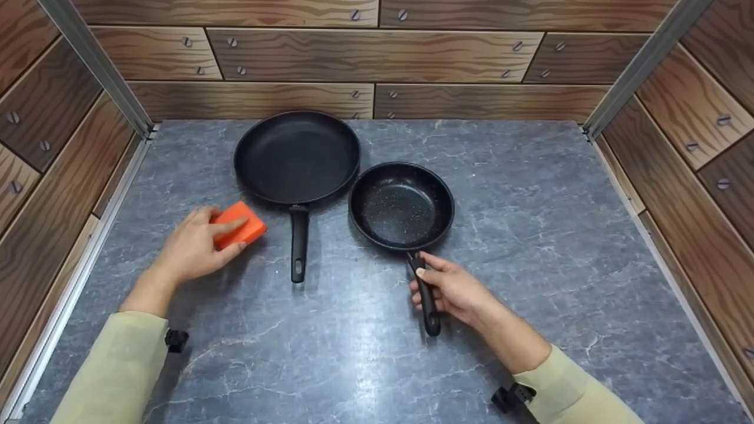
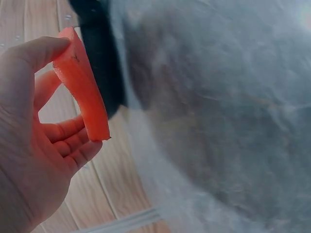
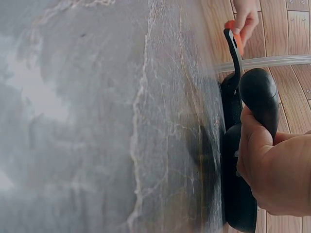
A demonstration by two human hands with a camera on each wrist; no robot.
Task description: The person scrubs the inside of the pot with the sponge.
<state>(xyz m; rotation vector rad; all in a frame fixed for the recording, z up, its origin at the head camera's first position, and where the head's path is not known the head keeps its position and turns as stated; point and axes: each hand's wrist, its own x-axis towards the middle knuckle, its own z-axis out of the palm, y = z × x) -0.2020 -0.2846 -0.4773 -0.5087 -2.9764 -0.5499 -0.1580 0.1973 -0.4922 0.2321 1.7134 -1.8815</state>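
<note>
My left hand (image 1: 194,242) pinches an orange sponge (image 1: 247,225) between thumb and fingers, just left of the large frying pan's handle. In the left wrist view the sponge (image 2: 83,87) looks like a thin, slightly bent block. The large black frying pan (image 1: 297,158) lies at the back left with its handle pointing toward me. To its right is a smaller speckled black frying pan (image 1: 402,207), its rim close against the large one. My right hand (image 1: 456,288) grips the small pan's handle (image 3: 260,94), with the thumb on top near the pan body.
A grey marbled tabletop (image 1: 530,235) lies under everything. Wood-patterned panels (image 1: 377,56) close off the back and both sides, with metal posts (image 1: 642,70) at the rear corners. Dark wrist devices (image 1: 177,340) sit at both sleeves.
</note>
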